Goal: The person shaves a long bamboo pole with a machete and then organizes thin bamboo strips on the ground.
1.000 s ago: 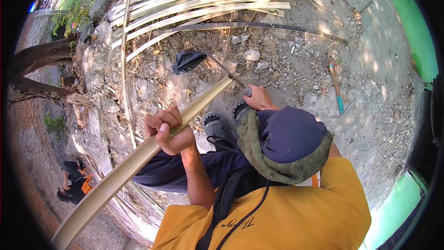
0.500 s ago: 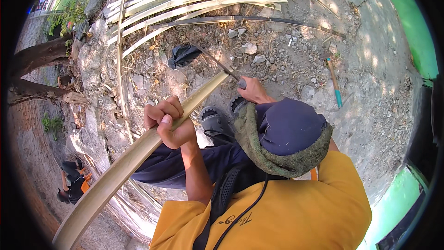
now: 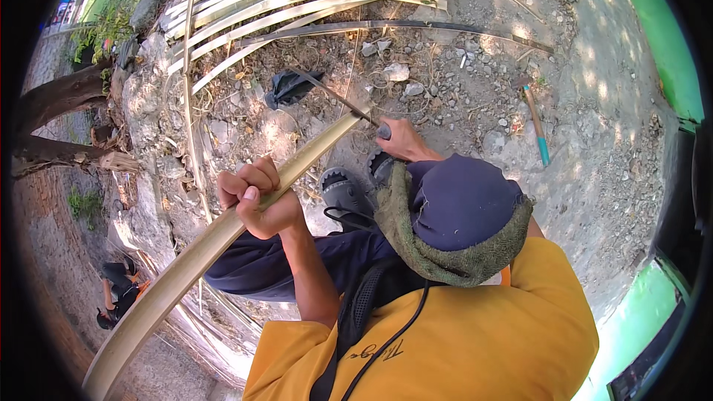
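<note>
Head view: left hand (image 3: 256, 200) grips bamboo strip (image 3: 223, 234); right hand (image 3: 401, 139) clasps knife (image 3: 349, 106); stones (image 3: 397, 72) around.

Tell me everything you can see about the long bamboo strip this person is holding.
The bamboo strip is a long, pale yellow-tan split length, smooth and slightly curved, running diagonally from lower left up to the middle of the picture. The left hand grips it around its middle. At its upper end the blade of a knife, held in the right hand, meets its tip. Similar strips lie piled on the gravel beyond.
</note>
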Action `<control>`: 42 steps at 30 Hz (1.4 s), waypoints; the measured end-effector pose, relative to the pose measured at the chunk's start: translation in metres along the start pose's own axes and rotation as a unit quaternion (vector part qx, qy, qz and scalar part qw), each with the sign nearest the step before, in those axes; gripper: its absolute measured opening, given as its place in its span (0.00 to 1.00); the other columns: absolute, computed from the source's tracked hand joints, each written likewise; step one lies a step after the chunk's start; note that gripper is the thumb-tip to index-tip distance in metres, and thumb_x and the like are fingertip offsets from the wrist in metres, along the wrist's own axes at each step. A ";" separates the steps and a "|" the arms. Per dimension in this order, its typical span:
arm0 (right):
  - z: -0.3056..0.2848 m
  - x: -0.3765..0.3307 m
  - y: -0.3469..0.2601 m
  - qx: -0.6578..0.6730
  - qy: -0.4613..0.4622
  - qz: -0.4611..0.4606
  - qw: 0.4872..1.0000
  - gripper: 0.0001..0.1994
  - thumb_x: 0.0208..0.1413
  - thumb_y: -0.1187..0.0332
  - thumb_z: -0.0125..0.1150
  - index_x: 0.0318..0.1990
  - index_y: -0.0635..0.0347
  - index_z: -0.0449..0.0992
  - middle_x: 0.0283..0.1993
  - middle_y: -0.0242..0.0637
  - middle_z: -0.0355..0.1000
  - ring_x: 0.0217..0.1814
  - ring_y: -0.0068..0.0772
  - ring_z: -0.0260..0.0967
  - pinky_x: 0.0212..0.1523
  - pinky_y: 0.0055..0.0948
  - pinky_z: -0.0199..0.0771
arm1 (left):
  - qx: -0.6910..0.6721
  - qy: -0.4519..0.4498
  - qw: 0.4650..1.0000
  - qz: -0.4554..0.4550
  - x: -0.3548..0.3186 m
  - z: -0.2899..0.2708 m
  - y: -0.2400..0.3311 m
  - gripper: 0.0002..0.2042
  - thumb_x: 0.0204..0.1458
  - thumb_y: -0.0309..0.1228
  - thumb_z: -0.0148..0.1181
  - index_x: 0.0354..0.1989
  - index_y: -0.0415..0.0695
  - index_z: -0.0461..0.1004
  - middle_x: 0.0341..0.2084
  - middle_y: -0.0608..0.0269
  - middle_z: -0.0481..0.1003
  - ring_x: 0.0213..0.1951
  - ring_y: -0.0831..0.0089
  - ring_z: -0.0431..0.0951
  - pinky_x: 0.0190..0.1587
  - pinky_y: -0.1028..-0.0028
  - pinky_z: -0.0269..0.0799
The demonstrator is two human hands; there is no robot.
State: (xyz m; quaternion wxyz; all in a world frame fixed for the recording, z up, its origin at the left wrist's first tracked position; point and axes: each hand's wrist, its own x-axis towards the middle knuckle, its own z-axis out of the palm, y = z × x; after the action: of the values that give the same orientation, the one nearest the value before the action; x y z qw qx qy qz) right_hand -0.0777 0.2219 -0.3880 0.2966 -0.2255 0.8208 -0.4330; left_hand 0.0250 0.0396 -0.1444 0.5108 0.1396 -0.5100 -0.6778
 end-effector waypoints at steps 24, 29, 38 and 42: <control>0.007 -0.004 0.048 0.015 0.032 0.083 0.996 0.16 0.47 0.61 0.65 0.39 0.64 0.78 0.32 0.56 0.77 0.37 0.61 0.75 0.39 0.47 0.74 | -0.006 0.018 1.000 0.013 0.006 -0.005 -0.005 0.11 0.41 0.27 0.49 0.21 0.49 0.50 0.08 0.69 0.49 0.12 0.81 0.42 0.17 0.76 0.40; 0.006 -0.009 0.039 0.011 0.034 0.084 0.996 0.16 0.47 0.61 0.65 0.40 0.64 0.78 0.34 0.55 0.77 0.39 0.61 0.76 0.41 0.46 0.75 | 0.001 0.007 1.000 0.013 0.018 -0.007 -0.001 0.12 0.42 0.28 0.49 0.21 0.50 0.50 0.08 0.69 0.49 0.11 0.81 0.43 0.17 0.77 0.41; -0.034 -0.027 0.038 0.069 0.150 0.048 0.985 0.18 0.46 0.65 0.67 0.42 0.69 0.77 0.28 0.52 0.76 0.32 0.47 0.78 0.36 0.38 0.74 | -0.039 0.004 0.999 0.004 0.047 0.035 0.027 0.10 0.43 0.29 0.46 0.22 0.51 0.49 0.08 0.71 0.47 0.11 0.81 0.43 0.15 0.76 0.42; -0.057 -0.019 0.021 0.112 0.158 0.067 0.979 0.14 0.47 0.65 0.65 0.38 0.68 0.76 0.24 0.48 0.74 0.26 0.39 0.75 0.31 0.36 0.71 | -0.066 -0.020 0.998 0.005 0.060 0.046 0.010 0.10 0.42 0.28 0.45 0.21 0.51 0.49 0.09 0.71 0.47 0.12 0.81 0.43 0.15 0.76 0.43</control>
State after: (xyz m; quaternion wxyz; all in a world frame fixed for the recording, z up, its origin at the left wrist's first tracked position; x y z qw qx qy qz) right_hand -0.1049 0.2780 -0.3743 0.2151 -0.0640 0.8170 -0.5312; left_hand -0.0283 0.0149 -0.0963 0.5119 0.0898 -0.4749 -0.7102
